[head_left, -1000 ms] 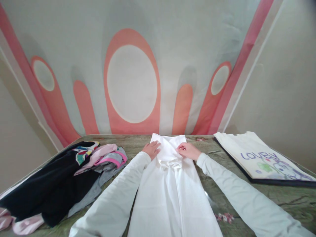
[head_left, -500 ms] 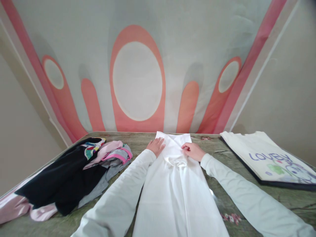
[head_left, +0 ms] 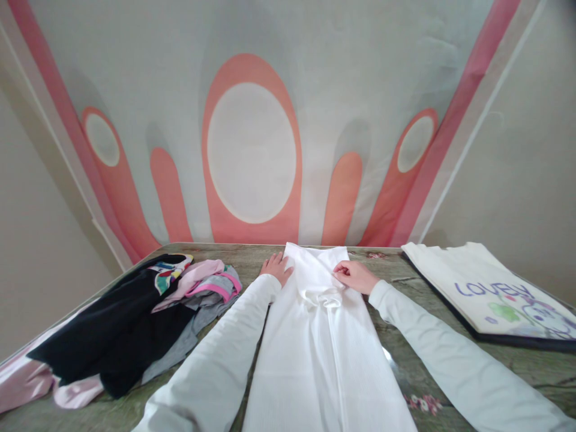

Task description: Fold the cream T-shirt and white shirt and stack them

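A long white garment point(head_left: 310, 360) lies lengthwise down the middle of the table, narrow at its far end, with a bunched, gathered part point(head_left: 326, 297) below that end. My left hand point(head_left: 276, 269) rests at its far left edge, fingers spread and partly on the cloth. On the opposite edge, my right hand point(head_left: 355, 276) has its fingertips pinched together on the white fabric. Exactly how much cloth sits between those fingertips is hard to see. Both forearms, in white sleeves, flank the garment.
To the left lies a loose heap of black, pink and grey clothes point(head_left: 121, 330). A stack of folded clothes point(head_left: 472, 288) with a white "LOVELY" top is on the right. The wood-patterned table point(head_left: 405, 288) meets a wall with pink-orange shapes point(head_left: 252, 234) at its far edge.
My left hand has slid slightly left, toward the garment's edge. My right hand has shifted a little right and stays at the cloth. The camera view has tilted slightly.
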`<move>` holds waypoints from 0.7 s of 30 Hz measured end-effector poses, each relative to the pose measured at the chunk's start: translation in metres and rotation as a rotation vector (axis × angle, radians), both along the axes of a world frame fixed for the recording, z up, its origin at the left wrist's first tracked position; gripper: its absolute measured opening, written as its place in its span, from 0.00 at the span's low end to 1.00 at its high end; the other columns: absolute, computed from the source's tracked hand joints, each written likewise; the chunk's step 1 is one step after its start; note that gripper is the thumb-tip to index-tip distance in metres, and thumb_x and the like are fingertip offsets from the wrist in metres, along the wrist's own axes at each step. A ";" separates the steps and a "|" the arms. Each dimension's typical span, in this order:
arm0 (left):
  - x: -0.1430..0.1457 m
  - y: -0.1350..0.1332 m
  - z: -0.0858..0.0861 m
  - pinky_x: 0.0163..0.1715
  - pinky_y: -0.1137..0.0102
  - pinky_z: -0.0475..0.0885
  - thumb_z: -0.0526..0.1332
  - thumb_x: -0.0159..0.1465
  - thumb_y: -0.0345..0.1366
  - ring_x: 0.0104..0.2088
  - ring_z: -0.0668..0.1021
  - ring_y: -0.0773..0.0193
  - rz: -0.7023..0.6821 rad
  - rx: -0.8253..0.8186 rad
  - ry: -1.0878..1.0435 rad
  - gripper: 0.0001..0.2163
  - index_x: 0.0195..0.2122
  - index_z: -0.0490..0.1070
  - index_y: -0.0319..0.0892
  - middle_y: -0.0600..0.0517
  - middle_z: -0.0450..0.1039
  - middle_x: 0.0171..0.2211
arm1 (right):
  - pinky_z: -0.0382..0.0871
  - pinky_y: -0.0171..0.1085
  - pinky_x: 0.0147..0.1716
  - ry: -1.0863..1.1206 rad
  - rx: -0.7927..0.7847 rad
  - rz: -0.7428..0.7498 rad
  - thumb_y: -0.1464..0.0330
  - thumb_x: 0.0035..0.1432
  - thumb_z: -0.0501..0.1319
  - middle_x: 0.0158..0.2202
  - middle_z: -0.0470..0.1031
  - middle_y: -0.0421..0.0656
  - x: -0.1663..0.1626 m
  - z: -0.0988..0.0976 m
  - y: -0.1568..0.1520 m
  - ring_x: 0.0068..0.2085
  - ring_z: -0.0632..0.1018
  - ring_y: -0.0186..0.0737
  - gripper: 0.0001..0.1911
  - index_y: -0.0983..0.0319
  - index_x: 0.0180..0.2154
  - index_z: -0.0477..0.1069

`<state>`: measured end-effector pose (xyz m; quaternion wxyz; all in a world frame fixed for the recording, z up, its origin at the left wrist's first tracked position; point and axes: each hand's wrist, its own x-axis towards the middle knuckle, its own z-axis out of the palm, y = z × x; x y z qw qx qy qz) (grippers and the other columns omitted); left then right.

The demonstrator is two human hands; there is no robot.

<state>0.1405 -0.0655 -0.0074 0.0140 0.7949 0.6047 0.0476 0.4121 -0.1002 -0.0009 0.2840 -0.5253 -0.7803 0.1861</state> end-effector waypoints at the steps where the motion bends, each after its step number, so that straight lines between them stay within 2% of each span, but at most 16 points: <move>1: 0.000 0.000 0.001 0.55 0.53 0.48 0.42 0.63 0.47 0.60 0.47 0.55 -0.012 0.000 -0.001 0.24 0.58 0.51 0.44 0.49 0.42 0.62 | 0.65 0.34 0.30 0.001 0.048 -0.009 0.68 0.49 0.55 0.27 0.73 0.42 -0.001 0.001 0.000 0.28 0.72 0.34 0.09 0.64 0.32 0.72; 5: 0.004 -0.003 0.004 0.55 0.53 0.49 0.42 0.64 0.45 0.60 0.48 0.58 -0.101 -0.019 0.005 0.22 0.58 0.52 0.46 0.52 0.43 0.62 | 0.63 0.41 0.45 -0.042 0.222 0.051 0.65 0.54 0.54 0.42 0.72 0.49 -0.006 -0.001 -0.001 0.44 0.71 0.42 0.14 0.63 0.40 0.71; 8: 0.008 -0.007 0.002 0.55 0.53 0.49 0.42 0.63 0.47 0.60 0.50 0.58 -0.157 -0.031 0.011 0.23 0.59 0.49 0.48 0.53 0.44 0.62 | 0.56 0.45 0.52 -0.115 0.239 0.141 0.62 0.56 0.53 0.51 0.66 0.50 -0.009 -0.007 -0.003 0.52 0.66 0.45 0.19 0.63 0.47 0.67; 13: 0.009 -0.009 -0.001 0.55 0.53 0.47 0.40 0.63 0.49 0.60 0.49 0.58 -0.169 -0.021 0.015 0.25 0.60 0.46 0.48 0.53 0.41 0.62 | 0.51 0.47 0.55 -0.230 0.182 0.165 0.59 0.56 0.52 0.56 0.61 0.48 -0.010 -0.016 -0.003 0.57 0.60 0.46 0.24 0.61 0.53 0.62; 21: 0.009 -0.010 -0.001 0.56 0.54 0.47 0.38 0.63 0.51 0.61 0.48 0.58 -0.153 -0.026 0.019 0.26 0.60 0.45 0.46 0.53 0.40 0.62 | 0.51 0.46 0.56 -0.252 0.195 0.185 0.64 0.57 0.50 0.56 0.60 0.47 -0.006 -0.022 0.002 0.58 0.59 0.43 0.23 0.62 0.54 0.61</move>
